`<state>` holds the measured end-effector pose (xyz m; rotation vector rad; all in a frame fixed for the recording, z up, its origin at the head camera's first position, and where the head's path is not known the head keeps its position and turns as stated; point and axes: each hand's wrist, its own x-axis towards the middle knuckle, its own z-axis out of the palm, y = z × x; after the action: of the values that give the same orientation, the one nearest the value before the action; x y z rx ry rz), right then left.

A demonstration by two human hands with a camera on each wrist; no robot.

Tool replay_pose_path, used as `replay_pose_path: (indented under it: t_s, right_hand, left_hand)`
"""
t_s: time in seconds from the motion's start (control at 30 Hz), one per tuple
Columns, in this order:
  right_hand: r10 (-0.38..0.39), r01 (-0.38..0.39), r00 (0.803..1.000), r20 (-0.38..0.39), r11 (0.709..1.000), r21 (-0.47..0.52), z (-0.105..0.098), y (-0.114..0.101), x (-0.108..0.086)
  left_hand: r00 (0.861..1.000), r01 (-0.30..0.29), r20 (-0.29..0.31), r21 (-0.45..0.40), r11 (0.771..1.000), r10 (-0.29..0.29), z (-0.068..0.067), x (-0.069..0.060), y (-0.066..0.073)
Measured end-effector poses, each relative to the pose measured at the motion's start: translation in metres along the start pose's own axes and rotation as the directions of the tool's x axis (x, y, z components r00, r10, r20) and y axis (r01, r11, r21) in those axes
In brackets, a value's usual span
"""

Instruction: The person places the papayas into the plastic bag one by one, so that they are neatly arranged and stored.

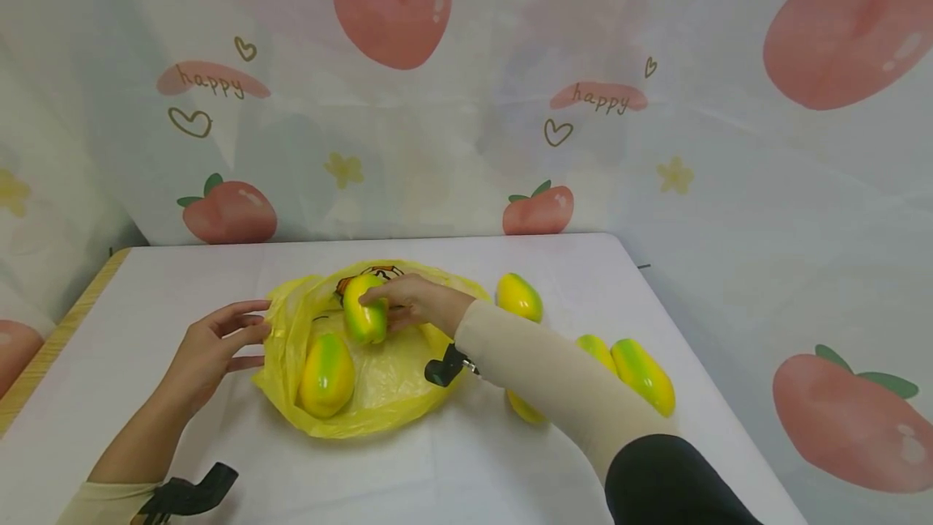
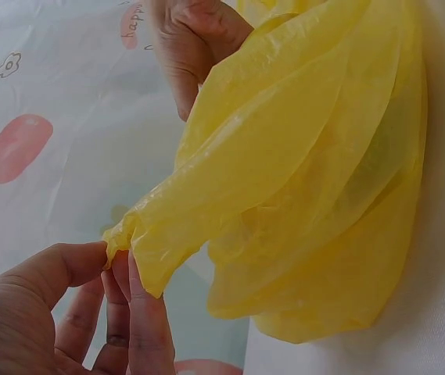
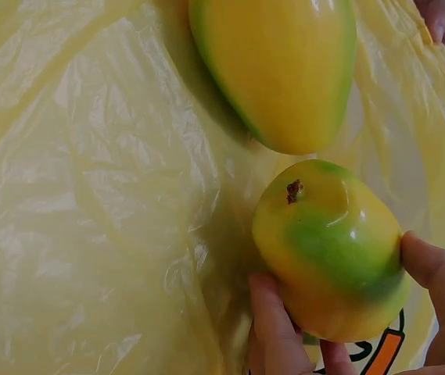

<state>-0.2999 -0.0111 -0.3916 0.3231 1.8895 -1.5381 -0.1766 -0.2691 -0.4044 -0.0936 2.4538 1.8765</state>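
A pale backdrop cloth with printed fruit (image 1: 466,144) hangs behind a white counter (image 1: 437,476). At the left, the left hand (image 1: 222,339) pinches the rim of a crinkled, translucent yellow plastic bag (image 1: 397,379) between thumb and fingers. Inside the bag's left part lies a glossy, oval, yellow-and-green mango (image 1: 326,375). Just beyond it, over the bag's floor and within its mouth, is a second smooth yellow mango with a green streak (image 1: 364,310), long axis roughly upright in the head view; whether it touches the bag's floor I cannot tell. It sits just left of the right hand (image 1: 423,298), whose thumb and fingers curl around its sides. Further right, outside the bag, more yellow-green mangoes (image 1: 644,377) lie on the counter, one partly hidden by the right forearm.
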Motion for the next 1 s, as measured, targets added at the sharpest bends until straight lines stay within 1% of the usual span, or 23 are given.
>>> replay_pose_path:
  t_s: [0.27, 0.5, 0.77, 1.0]
  right_hand:
    - [-0.021, 0.021, 1.000, 0.011, 1.000, 0.022, 0.007, 0.001, 0.001]
    - [-0.029, 0.029, 0.999, 0.012, 1.000, 0.009, 0.012, 0.001, 0.003]
    - [-0.014, 0.014, 1.000, 0.004, 0.999, 0.029, 0.017, 0.003, 0.003]
    - [-0.014, 0.014, 1.000, -0.002, 1.000, 0.019, 0.018, 0.005, 0.004]
  left_hand:
    - [1.000, -0.016, -0.003, 0.002, 1.000, 0.016, 0.001, 0.000, 0.001]
    - [1.000, -0.027, 0.002, 0.003, 1.000, 0.027, 0.000, 0.001, 0.001]
    - [1.000, -0.012, 0.001, 0.006, 1.000, 0.012, 0.001, 0.002, 0.001]
    - [1.000, -0.004, 0.004, 0.001, 1.000, 0.004, 0.001, 0.003, 0.000]
